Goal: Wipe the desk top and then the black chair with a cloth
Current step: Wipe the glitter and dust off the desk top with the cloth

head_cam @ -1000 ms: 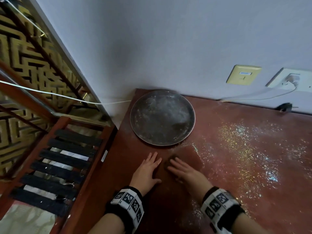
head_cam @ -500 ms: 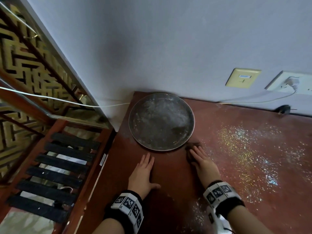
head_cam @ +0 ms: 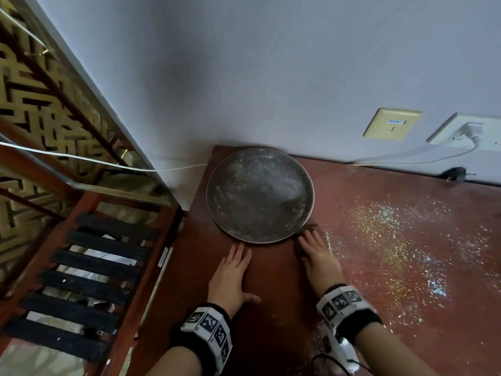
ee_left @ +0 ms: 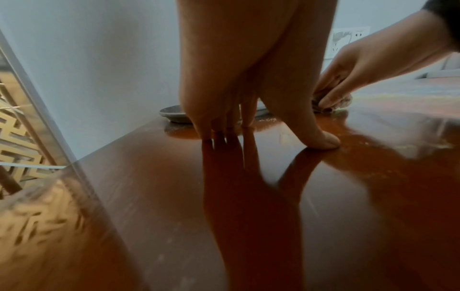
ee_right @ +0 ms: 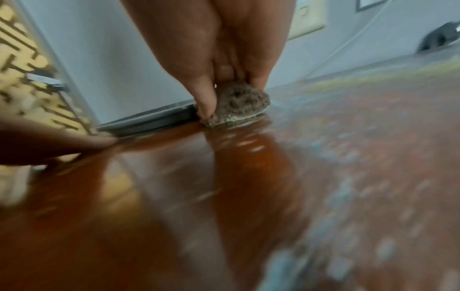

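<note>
The left hand point(head_cam: 230, 278) lies flat on the red-brown counter point(head_cam: 273, 335), palm down, fingers straight and close together, thumb spread out to the side; the left wrist view shows its fingertips point(ee_left: 219, 132) and thumb tip pressing the glossy wood, holding nothing; they reach almost to the near rim of the tray point(head_cam: 259, 195). The right hand point(head_cam: 318, 257) is just to its right, stretched forward with fingers straight on top; the right wrist view shows thumb and fingers pinching a small bunched brown cloth point(ee_right: 240, 100) and pressing it to the counter; the cloth sits at the tray's near right edge, touching or just beside it, I cannot tell which. Both forearms come in from the bottom edge, each with a black wristband point(head_cam: 208, 328) bearing printed markers.

Against a second ago, the right hand and cloth have gone from beside the left fingertips outward and forward to the tray's rim; the left hand has shifted only a little; half a second ago the right hand was nearly where it is now.

To the right of the cloth, glittery specks point(head_cam: 390, 240) are spread over the counter. Beyond, the round dark tray lies in the corner against the wall point(head_cam: 271, 77); farther right a black plug point(head_cam: 456, 173) lies by the wall, below a yellowish plate point(head_cam: 391, 123) and a white socket point(head_cam: 469, 131) with a cable plugged in.
</note>
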